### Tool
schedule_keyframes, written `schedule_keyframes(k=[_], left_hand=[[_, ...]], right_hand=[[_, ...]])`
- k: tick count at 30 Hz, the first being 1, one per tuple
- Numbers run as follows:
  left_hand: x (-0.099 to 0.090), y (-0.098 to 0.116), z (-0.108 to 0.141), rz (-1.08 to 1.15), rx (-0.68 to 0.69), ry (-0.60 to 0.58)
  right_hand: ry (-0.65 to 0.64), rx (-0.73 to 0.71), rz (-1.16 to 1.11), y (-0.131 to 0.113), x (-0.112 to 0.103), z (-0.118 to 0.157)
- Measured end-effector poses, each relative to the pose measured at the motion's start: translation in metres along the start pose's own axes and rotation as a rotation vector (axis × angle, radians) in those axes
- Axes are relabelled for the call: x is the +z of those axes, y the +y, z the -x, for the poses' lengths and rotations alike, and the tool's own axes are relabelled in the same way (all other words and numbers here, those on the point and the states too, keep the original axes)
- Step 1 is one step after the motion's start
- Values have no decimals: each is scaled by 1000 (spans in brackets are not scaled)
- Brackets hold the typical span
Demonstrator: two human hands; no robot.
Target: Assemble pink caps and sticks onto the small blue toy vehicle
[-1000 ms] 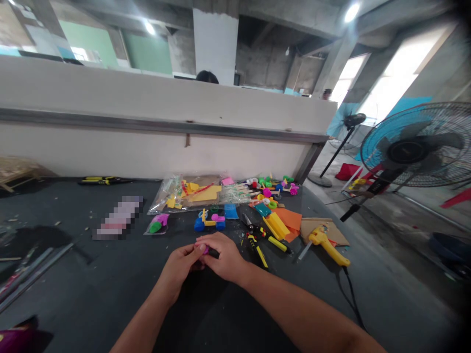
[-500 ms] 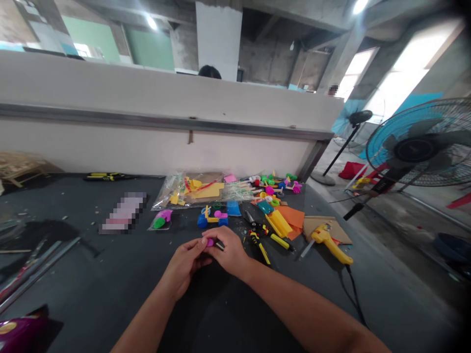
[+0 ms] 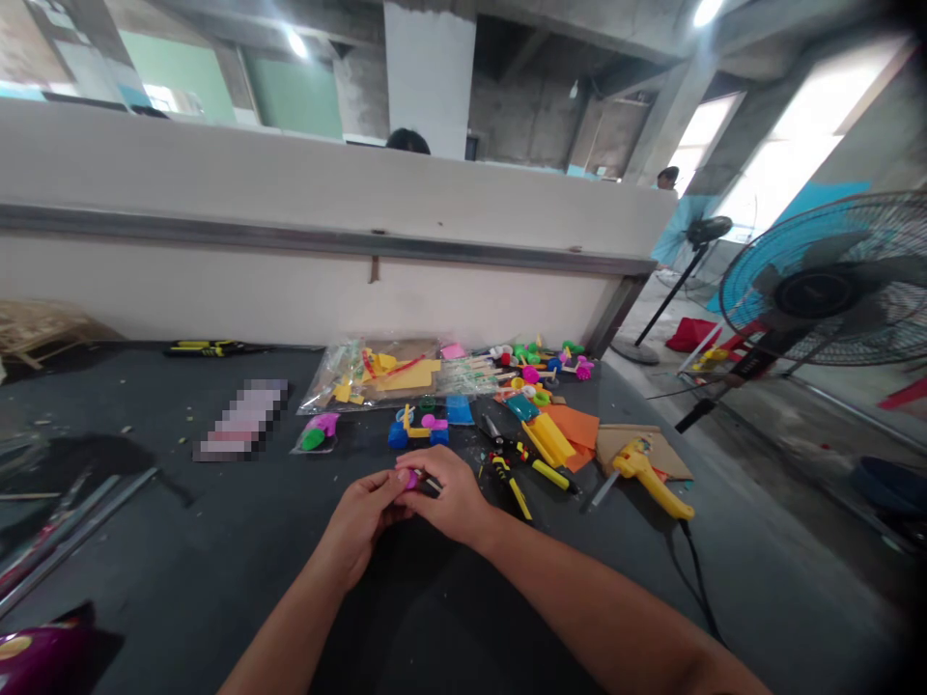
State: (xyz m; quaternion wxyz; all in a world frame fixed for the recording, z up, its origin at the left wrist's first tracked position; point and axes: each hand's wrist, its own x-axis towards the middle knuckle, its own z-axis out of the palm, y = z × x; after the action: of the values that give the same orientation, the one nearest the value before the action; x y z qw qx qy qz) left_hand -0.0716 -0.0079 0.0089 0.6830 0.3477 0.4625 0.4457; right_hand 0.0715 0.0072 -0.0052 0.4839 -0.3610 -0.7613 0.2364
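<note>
The left hand [image 3: 366, 512] and right hand [image 3: 453, 497], fingers curled nearly closed, pinch a pink piece [image 3: 412, 479] between them, almost exactly as half a second ago. It looks small and bright, partly hidden. The toy car [image 3: 418, 432] sits at 12 o'clock, pliers [image 3: 519, 496] at 3, the glue gun [image 3: 648, 476] beyond.

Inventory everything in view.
Piece: one, purple, centre
Assembly: one, multicoloured, centre
Glue gun: one, yellow, right
Tools: several, yellow and black, mostly right
Sheets: several, orange, right
Bags: at least two, clear, far middle
Loose parts: many, multicoloured, far right
Rods: several, grey, left
Blurred item: one, pinkish, left
Shiny item: one, purple, bottom left
Fans: at least two, black, right
Partition: one, whitish, background
Heads: at least two, dark, beyond partition
Table: one, dark, foreground
Left hand: one, bare, on piece
Right hand: one, bare, on piece
</note>
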Motion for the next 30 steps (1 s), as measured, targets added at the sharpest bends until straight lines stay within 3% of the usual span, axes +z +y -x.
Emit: schedule_keyframes(k=[3,9,15,20,30], left_hand=[[-2,-1,-1,-29,16,10],[0,-3,-1,58,5,-24],[-1,-2,-2,52,2,-5],[-3,-4,-3,89,2,-47],[-2,-5,-3,73,-7,-9]], right_hand=[[-42,-19,-5,-1,-1,0],[26,35,-30,-1,0,-1],[-31,-12,-20,1,0,0],[33,2,-32,0,-1,-2],[6,-33,-48,-1,-1,-1]])
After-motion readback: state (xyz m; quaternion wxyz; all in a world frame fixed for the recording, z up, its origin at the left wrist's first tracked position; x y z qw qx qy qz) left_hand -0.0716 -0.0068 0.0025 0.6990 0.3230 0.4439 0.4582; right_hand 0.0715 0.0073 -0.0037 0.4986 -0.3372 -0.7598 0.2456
